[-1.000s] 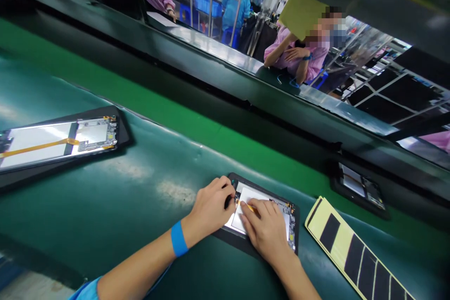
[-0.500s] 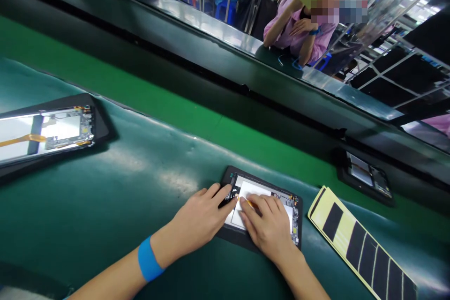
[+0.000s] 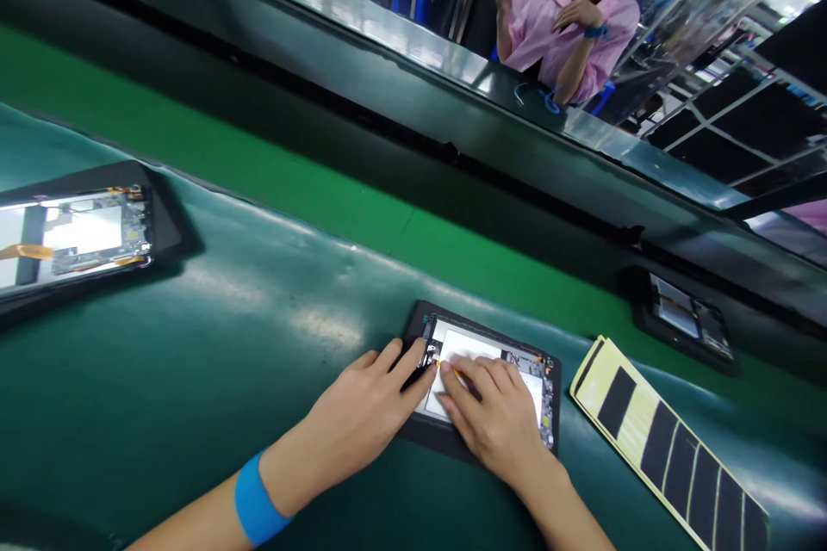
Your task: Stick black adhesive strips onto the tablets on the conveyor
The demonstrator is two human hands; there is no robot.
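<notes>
An opened tablet with its white inner plates and circuit board showing lies on a dark pad on the green bench. My left hand grips the tablet's left edge, thumb and fingertips by a small connector. From the right, my right hand reaches over the tablet, its thumb and forefinger pressed together at an orange flex cable. The fingertips of both hands nearly meet there and hide most of the cable's end. A blue band circles my left wrist.
Right of the tablet lies a yellow card with black strips. Another opened tablet sits on a pad at left, and a third on the lower green surface. Across the barrier, a person in pink sits.
The camera view has shifted slightly. My hands stay at the same place on the tablet, with hardly any finger movement. The person opposite has raised one hand.
</notes>
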